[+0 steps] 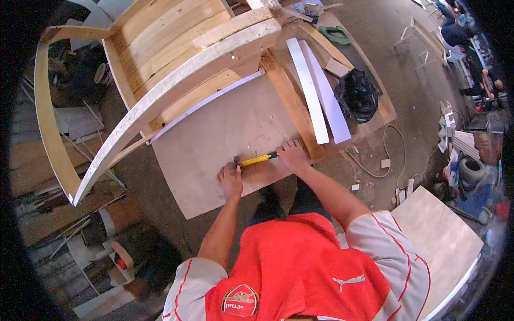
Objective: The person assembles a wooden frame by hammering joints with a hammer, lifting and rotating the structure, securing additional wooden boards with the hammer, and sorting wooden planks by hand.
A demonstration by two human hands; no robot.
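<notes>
A hammer (256, 160) with a yellow and black handle lies low across the near part of a wide plywood sheet (214, 128). My right hand (293, 156) is wrapped around the black end of its handle. Close to the hammer's head, at the sheet's near side, is my left hand (230, 179). Its fingers are drawn together just below the head, and whatever they may pinch is too small to make out. Behind the sheet stands a wooden frame (176, 75) with slats and curved side pieces.
Right of the sheet lie a brown plank (292, 101), two pale strips (308, 91), a black plastic bag (357, 96) and a green-handled tool (335, 35). A cord (393, 155) curls on the floor. Another board (436, 241) is at lower right. Other people (482, 80) are farther off.
</notes>
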